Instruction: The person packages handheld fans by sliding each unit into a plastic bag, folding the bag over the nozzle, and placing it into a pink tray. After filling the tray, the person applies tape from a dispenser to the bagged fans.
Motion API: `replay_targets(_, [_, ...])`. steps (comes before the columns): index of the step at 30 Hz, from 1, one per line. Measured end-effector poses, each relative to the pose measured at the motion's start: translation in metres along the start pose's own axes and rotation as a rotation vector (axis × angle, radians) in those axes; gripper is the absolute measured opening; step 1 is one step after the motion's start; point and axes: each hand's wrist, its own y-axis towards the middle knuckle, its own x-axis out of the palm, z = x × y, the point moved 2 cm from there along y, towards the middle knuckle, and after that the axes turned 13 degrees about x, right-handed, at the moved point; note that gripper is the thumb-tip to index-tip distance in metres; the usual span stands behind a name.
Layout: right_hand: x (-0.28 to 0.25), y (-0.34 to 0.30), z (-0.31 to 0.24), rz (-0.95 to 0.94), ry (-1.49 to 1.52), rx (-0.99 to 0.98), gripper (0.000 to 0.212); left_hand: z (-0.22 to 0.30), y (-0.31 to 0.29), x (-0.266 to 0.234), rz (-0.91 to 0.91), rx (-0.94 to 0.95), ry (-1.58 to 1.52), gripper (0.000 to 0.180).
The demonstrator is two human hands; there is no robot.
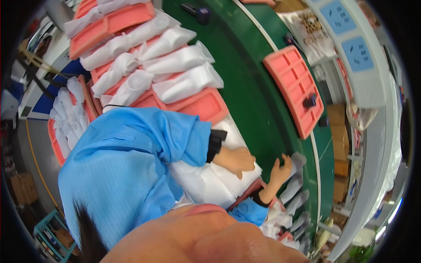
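White sheets (199,180) — several, bare hands (237,161) — two

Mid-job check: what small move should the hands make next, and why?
Probably use the bare left hand to lift the top layer off the flat stack of thin white sheets: that hand lies over the stack, and the bare right hand, thumb and fingers apart, seems free to help. What the left hand grips, if anything, is unclear.
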Motion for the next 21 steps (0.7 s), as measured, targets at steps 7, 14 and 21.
replay_targets(7, [-0.002, -0.001, -0.008, 0.011, 0.049, -0.037, 0.026, -0.003, 0.004, 0.002, -0.15, -0.037, 0.013, 0.033])
replay_targets(14, [-0.001, 0.003, -0.001, 0.005, 0.152, 0.079, 0.024, 0.039, 0.008, -0.163, 0.408, 0.05, -0.001, 0.025])
replay_targets(21, [0.005, 0.008, 0.013, 0.046, 0.138, -0.008, 0.025, -0.084, -0.009, -0.279, 0.067, -0.622, 0.68, 0.042])
